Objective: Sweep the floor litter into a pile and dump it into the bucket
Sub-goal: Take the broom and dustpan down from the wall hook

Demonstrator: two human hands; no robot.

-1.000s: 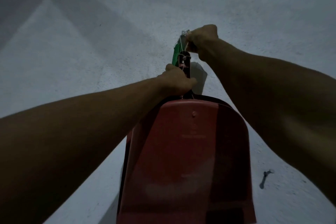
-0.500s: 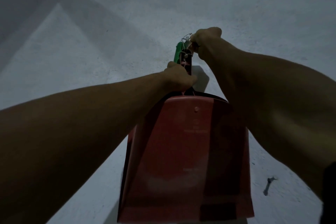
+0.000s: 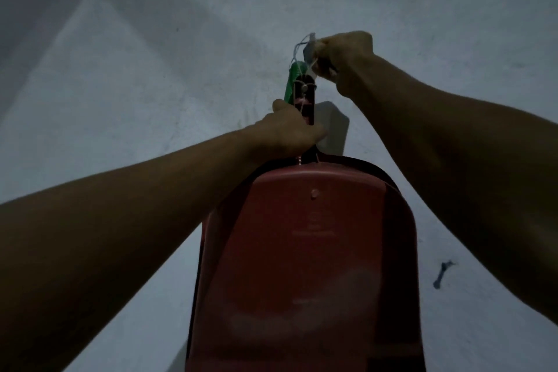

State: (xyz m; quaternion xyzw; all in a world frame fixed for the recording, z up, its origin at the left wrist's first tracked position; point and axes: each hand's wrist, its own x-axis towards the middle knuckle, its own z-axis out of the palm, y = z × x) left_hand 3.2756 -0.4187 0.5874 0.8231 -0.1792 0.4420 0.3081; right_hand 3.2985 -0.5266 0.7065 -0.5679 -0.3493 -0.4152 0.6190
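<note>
The left hand (image 3: 294, 130) grips the handle of the red dustpan (image 3: 308, 266), which hangs flat against the wall (image 3: 151, 99); just above it, the right hand (image 3: 344, 54) pinches a white string loop (image 3: 305, 42) beside a green handle (image 3: 292, 81). No litter, pile or bucket is in view, so the sweeping looks either finished or not begun; I cannot tell which.
</note>
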